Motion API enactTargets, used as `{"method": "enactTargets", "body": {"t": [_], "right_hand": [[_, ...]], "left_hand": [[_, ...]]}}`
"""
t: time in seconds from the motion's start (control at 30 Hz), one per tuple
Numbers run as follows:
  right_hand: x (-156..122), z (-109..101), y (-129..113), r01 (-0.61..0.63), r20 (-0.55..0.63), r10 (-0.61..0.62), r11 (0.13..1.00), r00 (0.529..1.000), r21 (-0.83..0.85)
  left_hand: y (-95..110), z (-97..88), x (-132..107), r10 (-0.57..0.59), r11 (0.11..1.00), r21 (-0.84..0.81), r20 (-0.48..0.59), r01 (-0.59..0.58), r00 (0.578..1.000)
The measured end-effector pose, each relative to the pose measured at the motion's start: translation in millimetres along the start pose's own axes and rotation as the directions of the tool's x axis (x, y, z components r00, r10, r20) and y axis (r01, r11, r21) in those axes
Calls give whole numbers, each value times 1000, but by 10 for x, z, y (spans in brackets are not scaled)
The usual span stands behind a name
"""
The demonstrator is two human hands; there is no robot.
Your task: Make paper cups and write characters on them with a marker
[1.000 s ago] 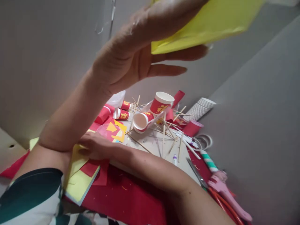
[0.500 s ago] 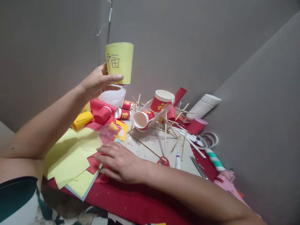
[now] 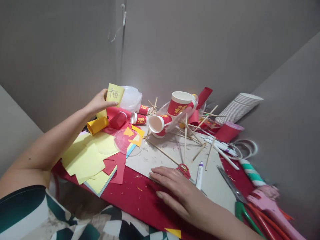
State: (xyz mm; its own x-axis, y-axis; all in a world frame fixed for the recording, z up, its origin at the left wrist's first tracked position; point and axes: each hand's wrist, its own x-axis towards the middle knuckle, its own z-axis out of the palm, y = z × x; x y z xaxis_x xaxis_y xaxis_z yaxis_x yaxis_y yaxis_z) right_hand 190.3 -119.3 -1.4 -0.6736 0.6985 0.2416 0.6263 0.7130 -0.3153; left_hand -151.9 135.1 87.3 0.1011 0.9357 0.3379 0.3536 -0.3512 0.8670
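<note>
My left hand (image 3: 100,101) grips a yellow paper-covered cup (image 3: 115,94) with a black handwritten character on its side. It holds the cup at the back left, in front of a translucent plastic tub (image 3: 131,98) and above red paper. My right hand (image 3: 178,190) is open and palm down, fingers stretched, over the front edge of the grey board (image 3: 152,160). Close by its fingers are red-handled scissors (image 3: 183,170), partly covered by the hand, and a white marker (image 3: 199,176). The hand holds nothing.
Yellow paper sheets (image 3: 87,160) lie at left beside a yellow paper roll (image 3: 98,125). Red printed paper cups (image 3: 182,102) and wooden sticks (image 3: 162,151) fill the middle. A leaning stack of white cups (image 3: 238,108), large scissors (image 3: 231,183) and a pink glue gun (image 3: 271,203) are at right.
My left hand has lowered the yellow cup from in front of the wall to near the tub. My right hand has moved right, off the papers to beside the scissors. The view has shifted.
</note>
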Motion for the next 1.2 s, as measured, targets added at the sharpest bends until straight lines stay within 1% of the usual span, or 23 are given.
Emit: {"method": "enactTargets", "body": {"t": [0.1,0.2,0.3,0.4,0.6,0.8,0.9,1.0,1.2], "right_hand": [[-85,104,65,-13,-63,17,998,998,57],[-105,200,118,2,-129,11,995,992,102],[-114,235,148,29,-177,-11,995,984,100],[-130,228,157,39,-204,-22,996,979,79],[-121,219,119,41,-184,-24,995,983,92],[-111,240,129,19,-172,2,992,985,125],[-113,260,146,29,-185,-7,992,983,120],[-120,280,164,42,-197,-25,996,980,81],[-145,283,203,53,-171,-51,999,984,10]], "left_hand": [[-52,-17,24,-11,997,72,-29,13,1000],[-48,-41,95,-18,991,131,-53,24,998],[-25,-58,187,-17,987,160,-71,28,997],[-23,-54,283,-30,985,167,-71,41,997],[-126,-6,449,-51,987,151,-64,60,997],[-258,-38,522,-18,993,116,-121,32,993],[-293,-75,522,19,997,81,-149,-7,989],[-318,-102,499,44,998,55,-164,-36,985],[-356,-154,380,64,998,10,-187,-63,980]]}}
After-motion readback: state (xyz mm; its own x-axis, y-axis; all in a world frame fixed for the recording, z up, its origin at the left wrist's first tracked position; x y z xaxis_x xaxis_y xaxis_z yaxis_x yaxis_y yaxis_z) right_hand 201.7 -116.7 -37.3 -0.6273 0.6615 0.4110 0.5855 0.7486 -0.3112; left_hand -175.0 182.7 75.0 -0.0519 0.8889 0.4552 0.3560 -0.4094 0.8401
